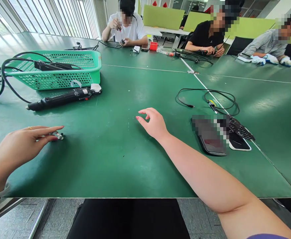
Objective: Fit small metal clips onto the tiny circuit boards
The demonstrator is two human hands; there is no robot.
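Head view: our left hand (27,142) pinches small clear part (58,135) over left side of green, seamed table (125,169); our right hand (154,122) hovers empty, fingers loosely curled. Progress hard to judge: part in hand, electric screwdriver (63,99) lying unused beside basket (70,79). Three people (138,30) sit beyond; window blinds (58,20) at left.

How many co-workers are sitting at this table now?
3, on the far side: a person in white, leftmost; a person in black, middle; a person in grey, rightmost. Others may be out of view.

No readable lettering or numbers.
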